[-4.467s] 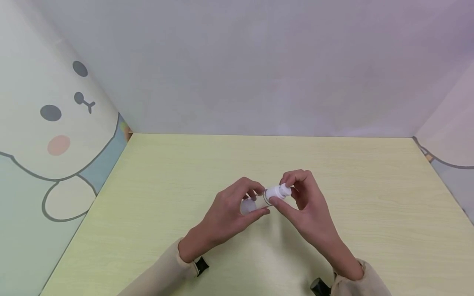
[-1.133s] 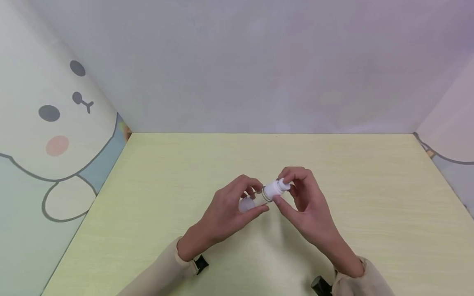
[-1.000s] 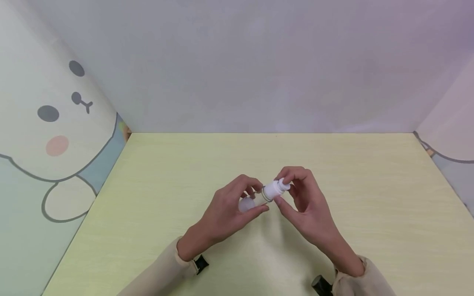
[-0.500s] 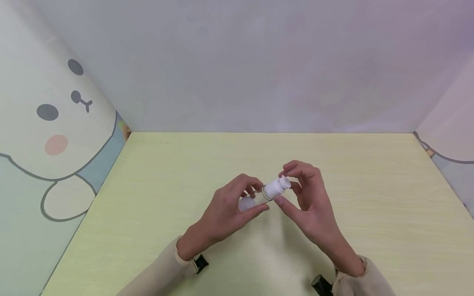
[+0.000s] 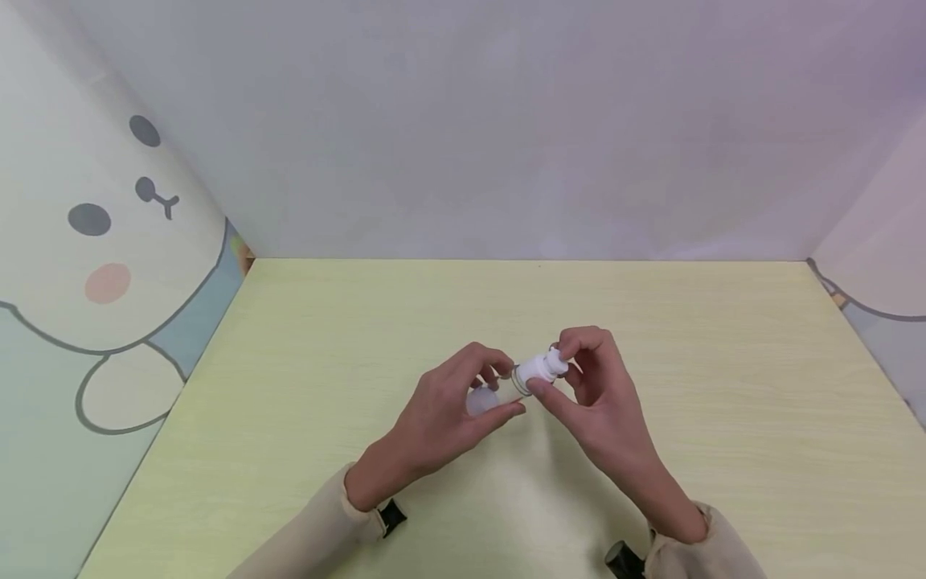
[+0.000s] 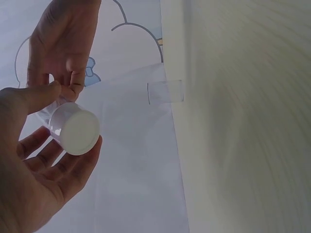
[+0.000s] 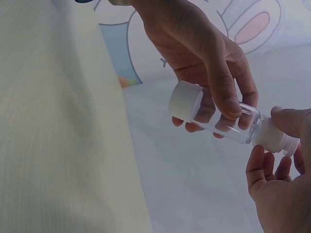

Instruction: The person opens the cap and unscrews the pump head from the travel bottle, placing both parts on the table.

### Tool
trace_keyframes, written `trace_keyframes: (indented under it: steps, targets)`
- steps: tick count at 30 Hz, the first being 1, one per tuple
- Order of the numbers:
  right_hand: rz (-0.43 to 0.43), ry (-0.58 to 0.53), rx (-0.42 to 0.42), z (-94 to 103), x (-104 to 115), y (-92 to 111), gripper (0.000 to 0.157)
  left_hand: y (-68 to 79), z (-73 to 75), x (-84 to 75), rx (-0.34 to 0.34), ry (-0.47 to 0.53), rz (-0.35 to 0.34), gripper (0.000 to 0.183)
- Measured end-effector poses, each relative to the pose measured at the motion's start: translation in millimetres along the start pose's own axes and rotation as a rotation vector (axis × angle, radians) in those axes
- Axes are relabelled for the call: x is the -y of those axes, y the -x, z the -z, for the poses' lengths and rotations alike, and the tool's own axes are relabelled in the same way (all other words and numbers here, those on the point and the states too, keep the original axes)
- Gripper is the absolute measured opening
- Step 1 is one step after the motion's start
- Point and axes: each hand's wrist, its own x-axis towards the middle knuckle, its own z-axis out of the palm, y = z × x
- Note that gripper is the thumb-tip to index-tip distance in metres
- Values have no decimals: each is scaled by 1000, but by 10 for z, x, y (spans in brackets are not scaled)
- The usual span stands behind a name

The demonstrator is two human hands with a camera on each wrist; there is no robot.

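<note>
Above the table, both hands hold a small clear bottle [image 7: 250, 114] tilted on its side. Its white base [image 6: 81, 132] faces the left wrist camera. At the other end is a white cap [image 5: 534, 370] with a narrower tip. My left hand [image 5: 444, 410] grips the clear body, thumb on one side and fingers curled on the other. My right hand [image 5: 604, 406] pinches the cap between thumb and fingers. In the right wrist view, the right thumb [image 7: 286, 121] lies against the cap and the fingertips come up beneath. My left fingers partly cover the bottle's body.
A pale wood-grain table [image 5: 347, 338] spreads beneath the hands. Behind it rises a plain light wall [image 5: 506, 129], with a cartoon-printed panel [image 5: 43, 386] at the left. A black device [image 5: 625, 560] sits at the right cuff, and another black piece [image 5: 392, 519] at the left.
Half a second ago the right fingers were spread and lifted off the cap's tip; now they have come back down, with the thumb further along the cap. The left hand and bottle stay nearly still.
</note>
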Motion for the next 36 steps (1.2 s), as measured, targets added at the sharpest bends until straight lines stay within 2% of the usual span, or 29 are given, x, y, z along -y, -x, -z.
trace_keyframes:
  steps: [4,8,18,24,29,36]
  targets:
    - [-28,22,6,11,21,-2,47,-4,-5,7,6,1,12,43]
    - [-17,24,18,18,31,-8,48,-5,-5,13,8,6,20,44]
    - [119,-31,94,36,-25,-24,44,-1,10,10,12,3,35,44]
    - [160,-27,115,42,-22,-13,48,0,13,10,8,1,31,44]
    - [103,33,39,18,21,-3,58,2,11,8,12,2,26,44]
    - [-1,35,-33,-4,44,-2,51,16,-5,11,10,4,7,44]
